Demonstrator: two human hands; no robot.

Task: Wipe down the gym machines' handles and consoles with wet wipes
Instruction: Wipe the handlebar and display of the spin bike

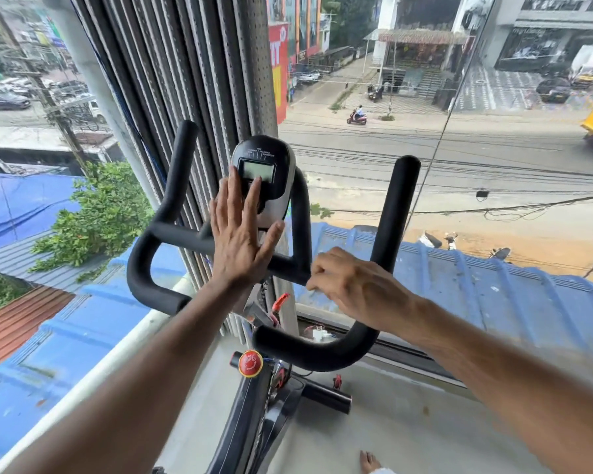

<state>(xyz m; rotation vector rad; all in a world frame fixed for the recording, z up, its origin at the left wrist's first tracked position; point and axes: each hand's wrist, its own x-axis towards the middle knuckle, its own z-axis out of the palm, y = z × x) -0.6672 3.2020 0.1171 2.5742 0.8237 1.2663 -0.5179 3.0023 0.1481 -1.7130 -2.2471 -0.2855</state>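
Observation:
An exercise bike stands in front of me at a window. Its black and silver console (275,155) has a small grey screen. My left hand (240,241) lies flat against the console's lower half, fingers spread, fingertips at the screen's bottom edge; no wipe shows under it. The black foam handlebar (144,265) curves up on both sides, with the right upright (398,206) near the glass. My right hand (351,282) is closed in a fist around the crossbar where it meets the right loop. I see no wipe in it.
A red round knob (250,363) sits on the bike frame below the handlebar. Grey vertical blinds (192,80) hang just behind the console. Window glass (493,165) is close behind the bike, a sill ledge (408,401) below it. A bare foot (368,461) shows at the bottom.

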